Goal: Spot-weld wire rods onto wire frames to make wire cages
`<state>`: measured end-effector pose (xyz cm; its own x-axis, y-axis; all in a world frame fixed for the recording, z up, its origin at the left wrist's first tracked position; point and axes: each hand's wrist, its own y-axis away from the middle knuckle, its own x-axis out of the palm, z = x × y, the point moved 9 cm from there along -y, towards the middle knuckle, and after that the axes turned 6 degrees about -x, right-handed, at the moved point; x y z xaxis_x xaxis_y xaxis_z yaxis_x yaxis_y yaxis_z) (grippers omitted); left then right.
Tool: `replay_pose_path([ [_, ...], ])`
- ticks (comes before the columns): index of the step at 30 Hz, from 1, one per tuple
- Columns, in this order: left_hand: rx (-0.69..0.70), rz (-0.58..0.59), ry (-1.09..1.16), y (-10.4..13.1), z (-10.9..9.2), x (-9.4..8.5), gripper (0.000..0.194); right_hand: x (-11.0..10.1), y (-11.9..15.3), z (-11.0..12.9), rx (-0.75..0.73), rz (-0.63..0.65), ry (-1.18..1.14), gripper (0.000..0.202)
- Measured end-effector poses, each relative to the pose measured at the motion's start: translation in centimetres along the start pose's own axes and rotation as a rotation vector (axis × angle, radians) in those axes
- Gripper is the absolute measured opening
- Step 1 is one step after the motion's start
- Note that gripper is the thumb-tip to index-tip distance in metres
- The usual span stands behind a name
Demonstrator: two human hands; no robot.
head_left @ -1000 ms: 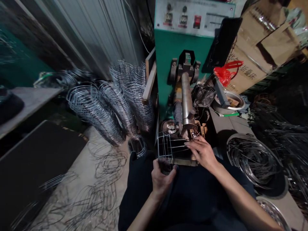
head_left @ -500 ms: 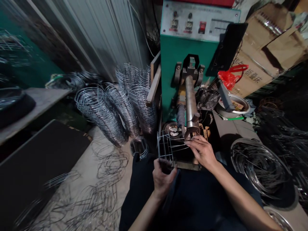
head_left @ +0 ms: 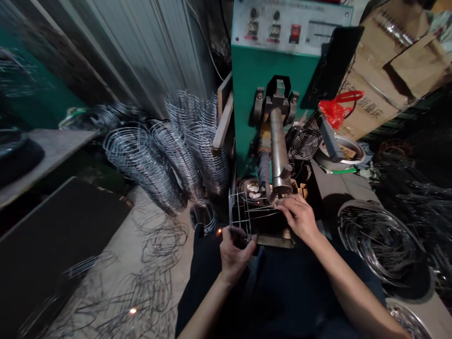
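Observation:
My left hand [head_left: 236, 252] is closed on the near edge of a wire rack [head_left: 240, 209], a small grid of thin metal rods. Its far wires reach right, under the cylindrical arm of a spot welder [head_left: 280, 150]. My right hand [head_left: 299, 214] pinches at the end of those wires, right at the welder's tip; its fingertips partly hide the contact point. Bright orange sparks [head_left: 219, 231] show beside my left hand and over the floor.
Tall stacks of wire rings [head_left: 144, 169] lean by the metal wall at left. Loose wire pieces [head_left: 155, 263] litter the floor. On the right are a basin of wire rods [head_left: 377, 245], a bowl [head_left: 353, 157] and a cardboard box [head_left: 377, 103].
Sparks have appeared near the left hand and over the floor. Both hands keep their grip on the rack; the view has shifted slightly.

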<state>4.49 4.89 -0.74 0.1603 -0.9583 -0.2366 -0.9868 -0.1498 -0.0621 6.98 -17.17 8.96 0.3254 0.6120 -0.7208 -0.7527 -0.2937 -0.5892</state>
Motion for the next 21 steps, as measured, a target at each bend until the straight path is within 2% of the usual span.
replay_pose_path([
  [4,0.024,0.014,-0.011,-1.6,-0.2,0.1,0.038,0.7,-0.7,-0.4,0.025,-0.009,0.004,0.02],
  [7,0.009,0.043,-0.025,-2.1,0.2,0.3,0.039,0.5,-0.8,-1.1,0.122,-0.055,-0.147,0.016],
  [9,0.013,0.035,-0.049,-2.0,0.6,0.1,0.045,-0.8,0.2,-2.4,0.252,-0.115,-0.279,0.017],
  [11,0.036,-0.013,-0.079,-1.7,0.9,-0.4,0.065,-3.4,3.2,-4.7,0.406,-0.204,-0.287,0.022],
  [13,0.058,-0.061,-0.115,-1.3,1.2,-0.8,0.081,-7.6,9.1,-7.6,0.569,-0.305,-0.106,0.03],
  [14,0.062,-0.068,-0.134,-1.1,1.4,-0.8,0.08,-10.0,13.2,-9.2,0.669,-0.332,0.035,0.037],
  [15,0.062,-0.066,-0.155,-0.8,1.5,-0.7,0.071,-12.3,18.0,-10.7,0.778,-0.323,0.213,0.043],
  [17,0.056,-0.058,-0.195,-0.1,1.3,-0.7,0.049,-16.3,28.5,-13.0,0.98,-0.21,0.566,0.047],
  [19,0.049,-0.034,-0.22,0.7,0.6,-0.9,0.035,-19.2,39.9,-14.2,1.215,-0.163,0.707,0.043],
  [20,0.047,-0.013,-0.227,1.1,0.0,-1.0,0.033,-20.1,45.5,-14.1,1.362,-0.17,0.742,0.036],
  [21,0.05,0.01,-0.23,1.4,-0.5,-1.2,0.032,-20.2,50.1,-13.9,1.469,-0.139,0.722,0.029],
])
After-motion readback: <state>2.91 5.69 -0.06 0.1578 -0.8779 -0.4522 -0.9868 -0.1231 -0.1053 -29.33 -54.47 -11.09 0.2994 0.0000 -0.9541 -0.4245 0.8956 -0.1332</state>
